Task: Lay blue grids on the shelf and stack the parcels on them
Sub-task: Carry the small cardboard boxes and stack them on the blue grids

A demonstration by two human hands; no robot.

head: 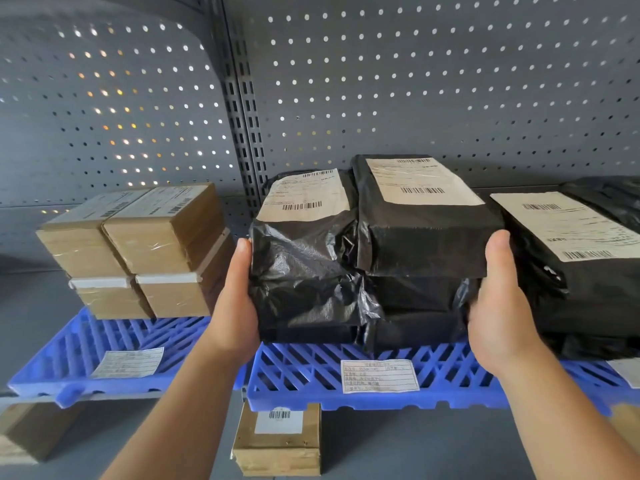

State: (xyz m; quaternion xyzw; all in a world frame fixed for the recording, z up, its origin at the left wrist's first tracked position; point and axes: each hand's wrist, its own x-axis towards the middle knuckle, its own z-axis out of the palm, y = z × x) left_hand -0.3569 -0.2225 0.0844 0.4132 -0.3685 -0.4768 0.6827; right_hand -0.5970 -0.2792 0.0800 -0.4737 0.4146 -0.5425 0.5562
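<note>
Leftmost, four brown cardboard boxes (135, 251) are sitting two over two on the left blue grid (69, 358), whose paper label (128, 362) is facing the front edge. Just beside them, the left hand (235, 306) is pressing flat against the left flank of the black-wrapped parcels (367, 251), fingers straight and thumb up, not curled round anything. These parcels are standing in two side-by-side stacks on the middle blue grid (450, 379), white shipping labels uppermost, long axes running back toward the perforated back panel (415, 81). The right hand (498, 306) is mirroring the left on the opposite flank, thumb lying on the top parcel's edge, so both palms are squeezing the stacks between them rather than gripping either. Further right, another black stack (581, 265) is crowding close against that hand. Judging from this, the stacks sit squarely between equally near hands, so any shift would probably run along the shelf or straight back. Below, a loose brown box (277, 441) is waiting on the lower level.
</note>
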